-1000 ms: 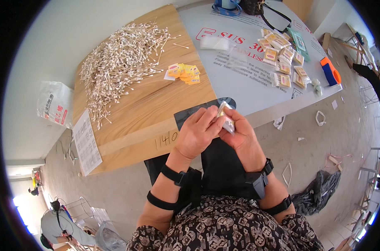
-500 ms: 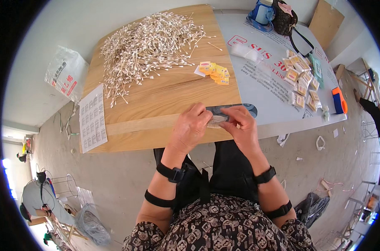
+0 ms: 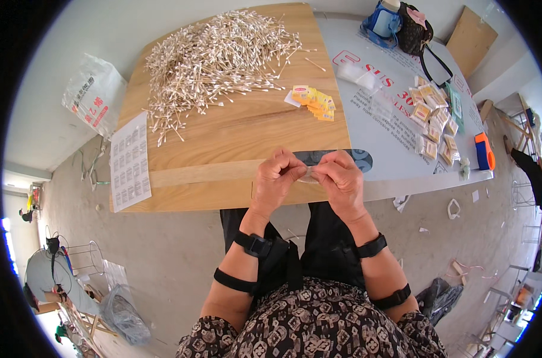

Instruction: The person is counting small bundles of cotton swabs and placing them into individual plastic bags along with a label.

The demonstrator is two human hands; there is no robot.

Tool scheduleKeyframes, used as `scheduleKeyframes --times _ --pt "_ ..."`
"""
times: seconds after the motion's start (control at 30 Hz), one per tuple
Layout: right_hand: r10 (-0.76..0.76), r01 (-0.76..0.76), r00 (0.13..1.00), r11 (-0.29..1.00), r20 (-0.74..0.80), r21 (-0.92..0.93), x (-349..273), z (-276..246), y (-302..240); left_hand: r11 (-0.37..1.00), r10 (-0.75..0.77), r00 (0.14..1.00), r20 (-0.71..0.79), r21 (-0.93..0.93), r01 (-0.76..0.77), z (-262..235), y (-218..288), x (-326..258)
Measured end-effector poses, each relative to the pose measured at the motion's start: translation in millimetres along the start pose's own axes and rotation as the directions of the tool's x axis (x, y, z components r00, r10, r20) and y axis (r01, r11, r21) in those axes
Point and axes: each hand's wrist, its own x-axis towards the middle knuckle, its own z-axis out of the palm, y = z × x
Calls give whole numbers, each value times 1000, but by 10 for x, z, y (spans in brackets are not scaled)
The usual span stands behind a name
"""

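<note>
A small clear plastic sachet [image 3: 310,176] is pinched between both hands just past the near edge of the wooden board [image 3: 235,134], above the lap. The left hand [image 3: 276,182] is curled nearly closed, thumb and forefinger tips clamped on the sachet's left end; the right hand [image 3: 341,182] is closed the same way on its right end. What's inside, if anything, can't be told: the sachet is mostly hidden by the fingertips.

Handling, as judged: the sachet looks v. light, thin and floppy, w/ a slick film surface, so it's likely to slip or crumple if squeezed mid-body. It's best held at the edges/corners w/ fingertip pinches on opposite ends, as is done here, kept taut so the mouth can be found. Little force is needed; too much pull could tear the film.

Nearby: a big heap of cotton swabs [image 3: 217,56] is spread over the far part of the board, well apart from the hands. A short stack of yellow paper packets [image 3: 314,101] lies right of the heap. A dark flat strip [image 3: 336,157] lies just beyond the knuckles, on the board/grey table [image 3: 396,149] junction. More small packets [image 3: 433,119] are scattered on the grey table, w/ an orange-and-blue tool [image 3: 484,151] at its right edge.
</note>
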Motion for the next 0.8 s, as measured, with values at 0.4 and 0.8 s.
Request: scheduleKeyframes --times 0.4,0.8 --pt "-134 136 991 978 23 -157 21 50 -51 886 200 971 128 400 -235 -87 117 -63" --pt "274 -277 960 921 50 275 56 41 112 947 -236 964 119 -196 256 -191 -29 -41"
